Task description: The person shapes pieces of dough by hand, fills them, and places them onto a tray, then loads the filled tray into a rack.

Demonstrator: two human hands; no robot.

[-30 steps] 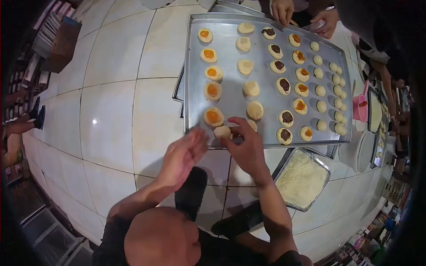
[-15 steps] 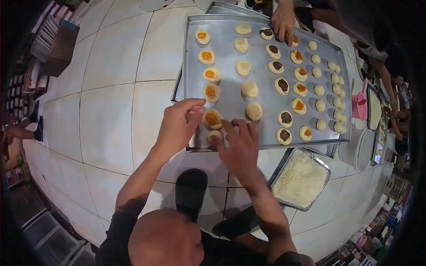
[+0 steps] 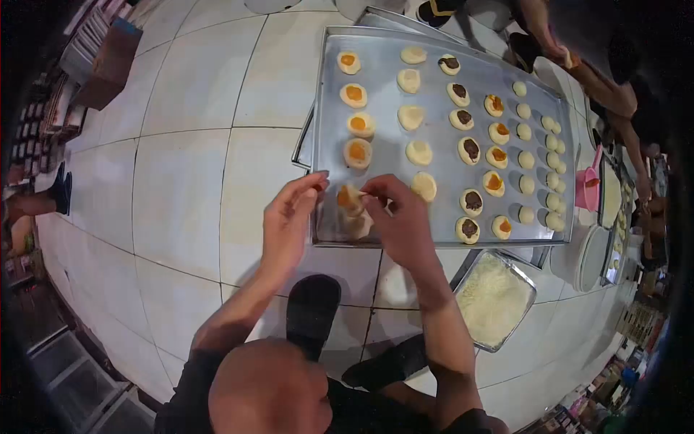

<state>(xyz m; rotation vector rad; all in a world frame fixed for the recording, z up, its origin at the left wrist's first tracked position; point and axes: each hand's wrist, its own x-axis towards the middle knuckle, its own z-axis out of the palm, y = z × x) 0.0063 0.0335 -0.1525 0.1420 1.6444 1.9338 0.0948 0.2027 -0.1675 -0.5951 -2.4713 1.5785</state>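
Note:
A large metal tray (image 3: 390, 43) lies on the floor, bearing rows of dough pieces, some with orange filling, some with dark filling, some plain. My right hand (image 3: 401, 217) pinches the edge of a flattened dough piece with orange filling (image 3: 345, 197) near the tray's front left corner. Part of that dough is lifted and blurred. Just left of it is my left hand (image 3: 288, 217), fingers apart and holding nothing, by the tray's left edge. Below the pinched dough sits another blurred piece (image 3: 356, 226). Further up the same column are several orange-filled pieces (image 3: 357, 153).
A smaller tray of pale crumbs (image 3: 495, 300) stands at the front right. At the right are a pink container (image 3: 589, 189) and a round white lid (image 3: 594, 257). Another person's arm (image 3: 607, 90) reaches in at the upper right. Round dough balls (image 3: 526, 159) fill the tray's right side.
My right hand has taken hold of the orange-filled dough's edge and lifted it. My left hand has moved slightly down. The other person's hand has left the tray with a filled piece's place vacated.

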